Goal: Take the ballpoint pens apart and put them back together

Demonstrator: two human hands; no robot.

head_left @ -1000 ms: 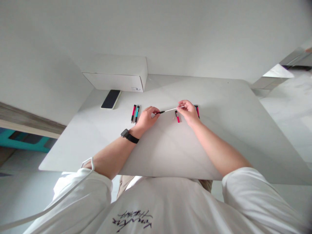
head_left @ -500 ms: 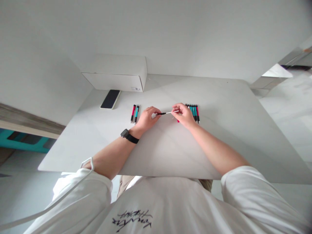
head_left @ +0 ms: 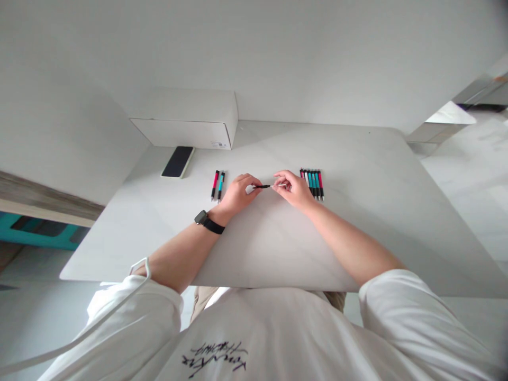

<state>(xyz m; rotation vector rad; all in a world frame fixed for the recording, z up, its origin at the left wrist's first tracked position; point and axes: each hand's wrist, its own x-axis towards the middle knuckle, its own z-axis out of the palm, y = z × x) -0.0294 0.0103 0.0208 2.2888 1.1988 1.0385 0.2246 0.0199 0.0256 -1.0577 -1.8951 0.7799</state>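
My left hand (head_left: 240,193) is closed in a pinch on the black front section (head_left: 260,186) of a pen, held level just above the table. Opposite it, my right hand (head_left: 294,189) pinches a thin white pen refill (head_left: 281,185), whose tip meets the open end of the black section. How far the refill sits inside is too small to tell. Left of my left hand lie a red pen (head_left: 215,185) and a teal pen (head_left: 220,186). Just beyond my right hand, a row of several pens (head_left: 316,184), red, white and teal with black grips, is partly hidden by its fingers.
A white box (head_left: 180,132) stands at the back left against the wall. In front of it lies a phone (head_left: 178,162) with a dark screen. The white table (head_left: 262,248) reaches close to my body. A white cable (head_left: 103,320) runs along my left arm.
My right hand has moved left with the refill, closer to my left hand, and less white shows between them. The red piece under my right hand is out of sight now.
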